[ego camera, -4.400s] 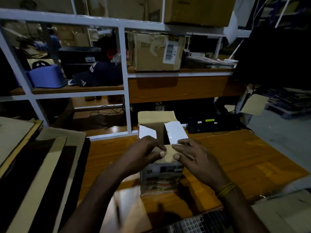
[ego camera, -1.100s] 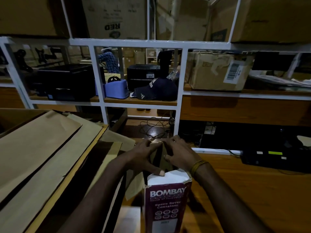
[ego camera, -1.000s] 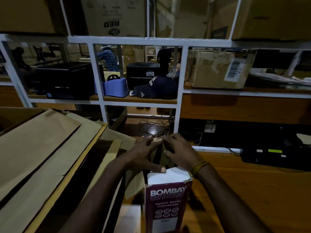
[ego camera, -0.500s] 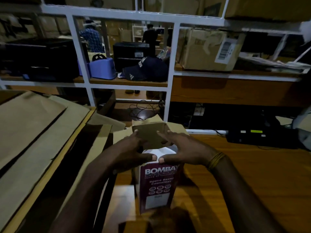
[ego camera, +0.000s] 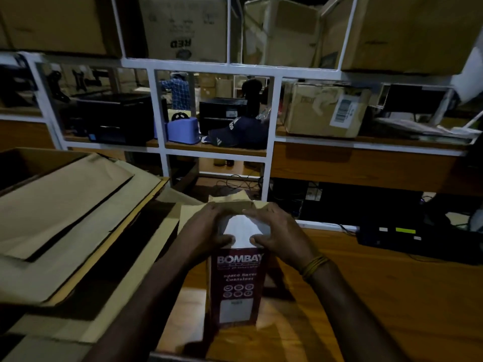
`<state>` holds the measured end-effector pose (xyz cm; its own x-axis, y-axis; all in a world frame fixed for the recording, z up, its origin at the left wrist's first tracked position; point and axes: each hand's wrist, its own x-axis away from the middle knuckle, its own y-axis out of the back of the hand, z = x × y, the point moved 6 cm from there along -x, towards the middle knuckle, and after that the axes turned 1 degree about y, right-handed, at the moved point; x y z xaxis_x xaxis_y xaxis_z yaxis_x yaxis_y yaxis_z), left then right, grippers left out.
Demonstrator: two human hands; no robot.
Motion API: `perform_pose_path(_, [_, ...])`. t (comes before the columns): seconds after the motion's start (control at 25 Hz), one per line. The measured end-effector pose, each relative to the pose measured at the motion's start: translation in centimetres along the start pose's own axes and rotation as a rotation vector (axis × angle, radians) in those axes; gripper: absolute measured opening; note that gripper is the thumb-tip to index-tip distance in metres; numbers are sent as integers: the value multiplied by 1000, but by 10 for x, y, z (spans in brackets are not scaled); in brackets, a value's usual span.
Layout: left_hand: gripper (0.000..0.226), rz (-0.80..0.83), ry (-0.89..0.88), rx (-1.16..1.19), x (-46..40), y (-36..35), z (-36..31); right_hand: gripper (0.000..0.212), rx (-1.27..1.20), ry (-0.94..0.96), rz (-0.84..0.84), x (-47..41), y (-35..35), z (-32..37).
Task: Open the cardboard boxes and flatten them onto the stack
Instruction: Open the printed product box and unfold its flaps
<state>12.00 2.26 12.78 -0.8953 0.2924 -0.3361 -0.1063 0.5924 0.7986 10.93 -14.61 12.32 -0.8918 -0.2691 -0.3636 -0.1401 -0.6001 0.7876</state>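
A tall, narrow printed carton (ego camera: 238, 286) of maroon card, marked "BOMBAY", is stood upright on the glossy wooden table (ego camera: 366, 296). Its top end is gripped from both sides: the left hand (ego camera: 206, 232) is curled round the left upper edge, the right hand (ego camera: 277, 231) round the right, with both thumbs laid on the white top flap. Brown inner flaps are seen raised behind the fingers; whether the carton holds anything cannot be told, since the opening is covered and dim. Left of the carton, a stack of flattened cardboard sheets (ego camera: 68, 220), matt and pale brown, is laid. Beyond the carton, a white-framed shelf (ego camera: 269, 142) is filled with brown shipping boxes, a labelled box (ego camera: 324, 111) among them.
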Motion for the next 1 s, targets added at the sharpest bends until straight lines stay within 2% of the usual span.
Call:
perform_pose_path(0.08, [50,-102,-4,60,12,6,-4,43,-82,53,-63,9,4,4])
perform_pose_path(0.16, [29,-101,-32,67,22,4,-5,22,-86,126,-61,18,5,8])
perform_pose_path(0.2, [22,-79,-33,55,27,1,-3,19,-94,157,-35,23,4,11])
perform_pose_path(0.32, [13,-17,-10,-2,41,-9,2,41,-124,144,79,39,-3,14])
perform_pose_path(0.4, [29,27,10,-19,48,-15,7,49,-107,117,89,45,-7,10])
perform_pose_path(0.52, [50,159,28,40,55,-21,8,35,-33,108,36,47,-12,4])
perform_pose_path(0.6, [62,278,48,69,59,-25,8,34,22,106,16,48,-16,1])
perform_pose_path(0.68, [55,326,58,62,58,-26,8,37,54,97,-10,48,-21,0])
perform_pose_path(0.84, [20,185,64,98,43,-20,10,39,165,76,-82,45,-27,-3])
perform_pose_path(1.0, [25,113,92,84,29,-29,13,36,294,-14,-204,40,-23,-16])
